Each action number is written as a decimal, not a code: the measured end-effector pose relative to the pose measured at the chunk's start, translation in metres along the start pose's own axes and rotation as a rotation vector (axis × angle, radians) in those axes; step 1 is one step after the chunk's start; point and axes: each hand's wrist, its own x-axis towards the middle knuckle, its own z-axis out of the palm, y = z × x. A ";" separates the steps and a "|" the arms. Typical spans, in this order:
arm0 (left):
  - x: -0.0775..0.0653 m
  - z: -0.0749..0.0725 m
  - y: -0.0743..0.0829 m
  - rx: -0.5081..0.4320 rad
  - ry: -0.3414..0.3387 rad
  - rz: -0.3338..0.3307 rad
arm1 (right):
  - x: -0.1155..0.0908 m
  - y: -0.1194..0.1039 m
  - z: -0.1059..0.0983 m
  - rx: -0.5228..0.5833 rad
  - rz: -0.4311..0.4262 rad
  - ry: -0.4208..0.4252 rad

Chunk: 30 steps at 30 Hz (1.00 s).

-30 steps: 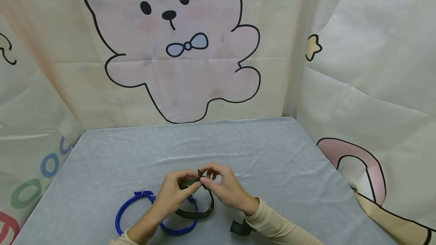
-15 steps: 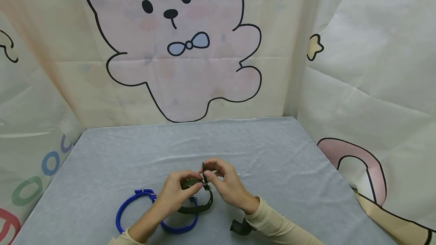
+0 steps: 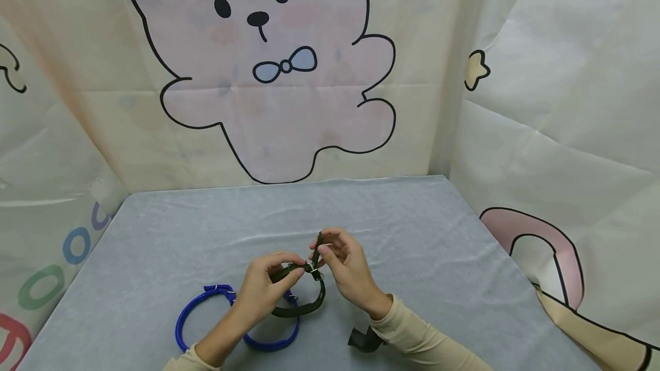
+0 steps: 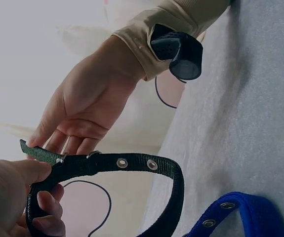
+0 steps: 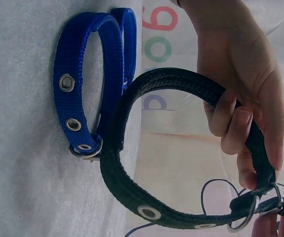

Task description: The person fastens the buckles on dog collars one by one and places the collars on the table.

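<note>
A dark green webbing collar [image 3: 304, 309] with metal eyelets is held as a loop above the table. My left hand [image 3: 260, 288] grips its band beside the metal buckle [image 5: 278, 197], thumb on one side and fingers curled on the other. The strap's tip [image 4: 38, 153] sticks out past the buckle, and my right hand [image 3: 353, 273] pinches it between thumb and fingers. A metal D-ring [image 5: 250, 217] hangs near the buckle. Behind and below lie blue collars [image 3: 183, 319] with eyelets, partly hidden by my left forearm.
A black strap-like piece [image 3: 363, 341] lies by my right sleeve. Grey cloth covers the table [image 3: 412, 233]. Printed curtains [image 3: 567, 102] stand at the back and both sides.
My right hand has moved up and slightly right, drawing the strap's tip upward through the buckle. The left hand keeps its grip, nearly in place.
</note>
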 end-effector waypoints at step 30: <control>-0.003 0.001 0.000 0.016 -0.082 0.004 | 0.001 0.000 0.001 0.082 -0.011 0.093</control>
